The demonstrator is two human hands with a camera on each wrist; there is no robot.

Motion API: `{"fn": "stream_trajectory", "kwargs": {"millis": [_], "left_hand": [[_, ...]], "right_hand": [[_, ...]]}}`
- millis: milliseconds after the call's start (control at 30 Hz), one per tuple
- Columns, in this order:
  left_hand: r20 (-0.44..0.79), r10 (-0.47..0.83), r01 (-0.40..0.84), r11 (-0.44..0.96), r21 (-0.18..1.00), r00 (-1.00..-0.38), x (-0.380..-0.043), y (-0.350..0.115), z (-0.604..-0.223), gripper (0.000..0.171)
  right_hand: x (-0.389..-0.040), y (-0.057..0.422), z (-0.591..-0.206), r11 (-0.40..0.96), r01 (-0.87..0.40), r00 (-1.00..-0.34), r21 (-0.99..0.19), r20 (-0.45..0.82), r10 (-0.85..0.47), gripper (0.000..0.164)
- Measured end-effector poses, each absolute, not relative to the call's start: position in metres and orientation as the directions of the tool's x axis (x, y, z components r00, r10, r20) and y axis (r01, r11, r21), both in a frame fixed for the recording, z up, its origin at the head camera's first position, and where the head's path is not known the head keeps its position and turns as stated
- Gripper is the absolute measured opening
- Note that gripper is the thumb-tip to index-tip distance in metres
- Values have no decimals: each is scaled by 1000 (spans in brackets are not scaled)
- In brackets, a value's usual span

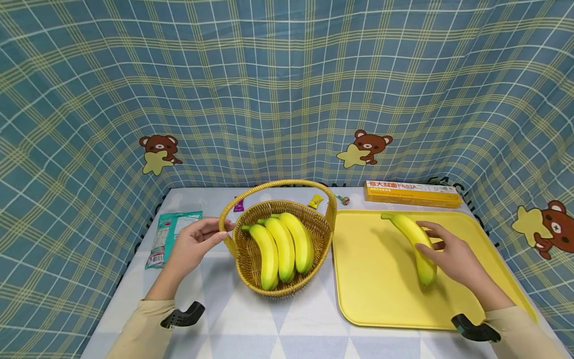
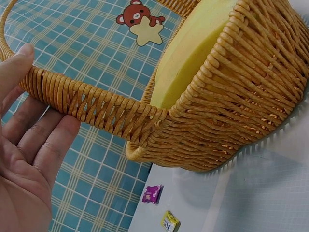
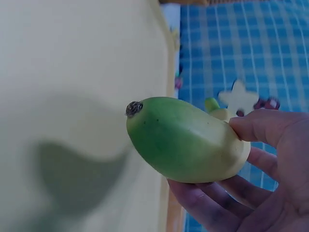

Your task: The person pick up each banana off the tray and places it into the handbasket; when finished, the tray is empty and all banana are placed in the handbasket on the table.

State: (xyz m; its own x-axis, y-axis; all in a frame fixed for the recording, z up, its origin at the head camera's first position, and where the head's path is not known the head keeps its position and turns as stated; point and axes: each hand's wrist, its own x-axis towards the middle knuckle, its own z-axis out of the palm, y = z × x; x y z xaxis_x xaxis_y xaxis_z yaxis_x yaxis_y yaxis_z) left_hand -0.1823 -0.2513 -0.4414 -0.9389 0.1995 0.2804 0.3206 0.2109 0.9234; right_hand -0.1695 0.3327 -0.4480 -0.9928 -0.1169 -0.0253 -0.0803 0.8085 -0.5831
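My left hand pinches the handle of a wicker basket between thumb and fingers, at the handle's left side. Three yellow bananas lie side by side in the basket, stems towards the back. In my right hand is another banana, gripped around its middle with the thumb on the near side. It hangs over a yellow tray, where its shadow falls. The right wrist view shows this banana's greenish tip pointing at the camera, fingers underneath.
A teal packet lies left of the basket. Behind it are a purple wrapped candy, a yellow wrapped candy and a lollipop. An orange pasta box stands along the tray's back edge. Checked cloth walls surround the table.
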Motion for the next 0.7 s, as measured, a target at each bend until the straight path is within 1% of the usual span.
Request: {"fn": "stream_trajectory", "kwargs": {"millis": [267,467,700], "left_hand": [[281,201,321,211,923,-939,-182,-252,-442,26],[285,202,326,209,922,-937,-182,-252,-442,25],[295,223,341,213,916,-929,-182,-253,-443,26]], "right_hand": [[-161,291,-433,772,-192,-974,-605,21,-226,60],[-158,259,-421,748,-265,-953,-608,45,-301,57],[-156,226,-412,731,-309,-932,-608,43,-359,53]]}}
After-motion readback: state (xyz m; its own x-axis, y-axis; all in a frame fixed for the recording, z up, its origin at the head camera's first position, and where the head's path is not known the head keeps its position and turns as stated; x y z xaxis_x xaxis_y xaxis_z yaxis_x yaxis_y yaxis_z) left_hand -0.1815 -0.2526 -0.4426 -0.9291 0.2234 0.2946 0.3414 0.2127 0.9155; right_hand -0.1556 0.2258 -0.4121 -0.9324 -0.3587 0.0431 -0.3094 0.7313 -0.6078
